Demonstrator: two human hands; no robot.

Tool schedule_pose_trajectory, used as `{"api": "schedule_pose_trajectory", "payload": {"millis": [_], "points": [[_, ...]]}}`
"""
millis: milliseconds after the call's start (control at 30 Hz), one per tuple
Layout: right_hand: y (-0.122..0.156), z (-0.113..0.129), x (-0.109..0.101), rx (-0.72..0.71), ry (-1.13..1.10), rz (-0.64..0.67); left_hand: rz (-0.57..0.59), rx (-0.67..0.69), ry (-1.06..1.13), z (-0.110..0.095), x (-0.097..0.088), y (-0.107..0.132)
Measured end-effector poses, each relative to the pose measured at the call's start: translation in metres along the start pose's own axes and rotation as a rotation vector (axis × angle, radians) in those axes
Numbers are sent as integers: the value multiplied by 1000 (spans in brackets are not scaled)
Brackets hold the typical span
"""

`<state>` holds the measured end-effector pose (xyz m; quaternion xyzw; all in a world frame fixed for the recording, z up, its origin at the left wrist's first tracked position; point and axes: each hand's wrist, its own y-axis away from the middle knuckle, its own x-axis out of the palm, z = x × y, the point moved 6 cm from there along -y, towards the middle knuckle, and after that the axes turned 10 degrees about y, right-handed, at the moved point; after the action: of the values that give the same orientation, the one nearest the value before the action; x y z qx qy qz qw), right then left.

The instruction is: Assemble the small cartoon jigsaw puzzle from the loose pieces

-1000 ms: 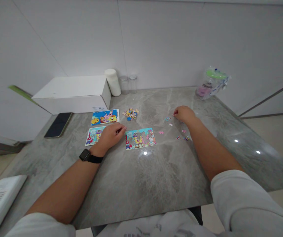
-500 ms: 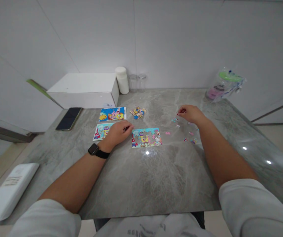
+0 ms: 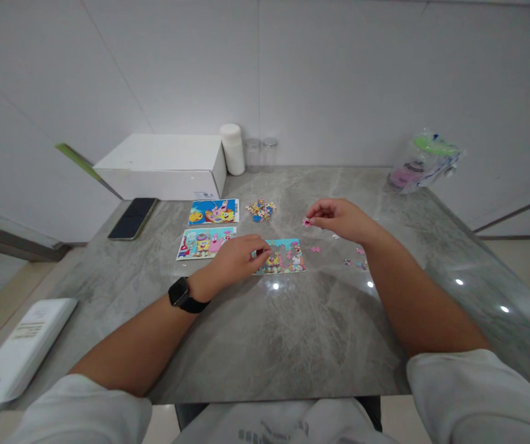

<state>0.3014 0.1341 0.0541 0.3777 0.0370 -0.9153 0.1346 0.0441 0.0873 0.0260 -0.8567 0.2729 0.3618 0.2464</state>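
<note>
My right hand [image 3: 338, 219] pinches a small pink puzzle piece [image 3: 307, 222] above the table, to the right of the piece pile. My left hand [image 3: 241, 258] lies over the left part of the jigsaw puzzle [image 3: 296, 259], its fingers curled; whether it holds anything is hidden. Grey gaps show in the puzzle's picture. Loose pieces, among them a pink puzzle piece [image 3: 315, 249] and a multicoloured one [image 3: 347, 262], lie to its right. A picture card [image 3: 200, 243] with the same cartoon figures is partly behind my left hand.
Behind are a second picture card [image 3: 214, 211] and a heap of puzzle pieces [image 3: 261, 210]. A white box [image 3: 158, 166], white bottle [image 3: 232, 150] and two glass jars [image 3: 261, 155] stand by the wall. A phone [image 3: 133, 219], white power bank [image 3: 24, 348] and bagged tub [image 3: 424, 161] sit toward the sides.
My right hand has moved left from the loose pieces, carrying a pink puzzle piece. My left hand has slid right, from the picture card's edge onto the jigsaw puzzle.
</note>
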Motion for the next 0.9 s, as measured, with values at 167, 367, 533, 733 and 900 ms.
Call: {"api": "schedule_pose_trajectory", "payload": {"millis": [167,367,533,733,900], "points": [[3,10,4,-29,6,5,213,71,-67,-28,23,9],[0,12,21,-71,145,13,275,134,-139,-57,50,26],[-4,8,52,-77,332,69,239,216,-181,-62,65,30],[-5,15,84,-150,469,164,220,224,-263,-61,70,30],[-3,16,90,-121,472,217,180,164,-313,-56,70,31]]}}
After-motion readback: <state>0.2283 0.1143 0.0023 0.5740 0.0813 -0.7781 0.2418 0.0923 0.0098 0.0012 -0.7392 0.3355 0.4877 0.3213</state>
